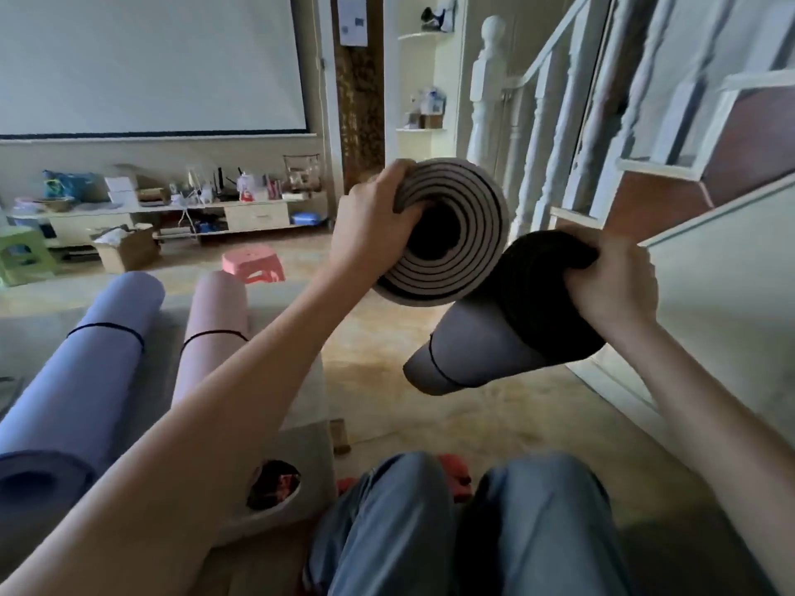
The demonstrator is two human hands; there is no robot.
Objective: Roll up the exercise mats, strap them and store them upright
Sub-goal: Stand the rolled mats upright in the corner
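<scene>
Two rolled mats are up in the air in front of me, near the stair rail [559, 135], one in each hand, and my guess is the step in hand is carrying them off to be stood upright. To do it well I should keep each roll tight at its end so the layers don't telescope, carry them apart so they don't knock, and set each down flat on its end against something steady. The blue mat [81, 372] and pink mat [215, 337], both strapped, lie on the sofa [309, 423] to my left. The striped mat [451, 234] faces me end-on; my left hand [370, 225] grips its rim, fingers hooked into the core. My right hand [611, 281] is clenched over the end of the grey mat [473, 350], whose black strap [439, 363] circles its far end.
</scene>
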